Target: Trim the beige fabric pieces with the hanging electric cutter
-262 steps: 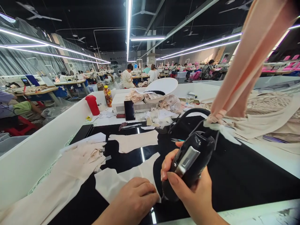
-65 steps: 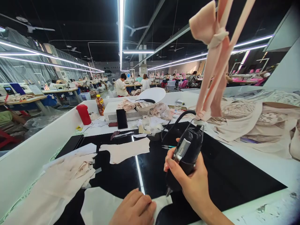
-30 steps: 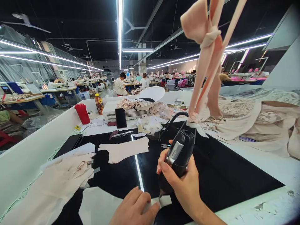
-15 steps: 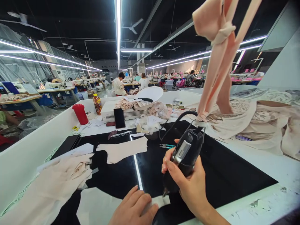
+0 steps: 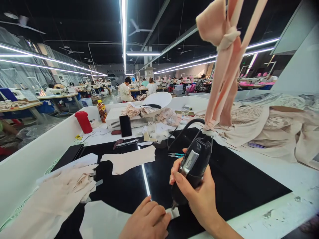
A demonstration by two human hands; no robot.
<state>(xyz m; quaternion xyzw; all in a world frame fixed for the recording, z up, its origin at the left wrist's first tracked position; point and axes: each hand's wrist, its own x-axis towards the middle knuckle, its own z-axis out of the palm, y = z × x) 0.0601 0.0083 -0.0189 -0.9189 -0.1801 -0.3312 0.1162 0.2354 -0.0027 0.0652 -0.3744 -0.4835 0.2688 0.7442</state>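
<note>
My right hand is wrapped round a black corded hand-held electric tool with a silver metal plate on its side. The tool tilts down, its narrow metal tip at the end of a pale, narrow strip beside my left fingers. Palm down, my left hand rests with fingers fairly extended over the inner part of that strip. A white curved piece lies to its left; my hand hides whether the two join. Knotted peach fabric bands hang from above to the top of the tool.
The work surface is a black board. Small scissors-like snips, a cut fabric piece and a fabric pile lie around. Behind stand a phone, red cup and bottle. More fabric is heaped right.
The whole view has shifted slightly to the left. My left hand sits closer to the tool's tip and covers more of the strip. The tool stays in my right hand.
</note>
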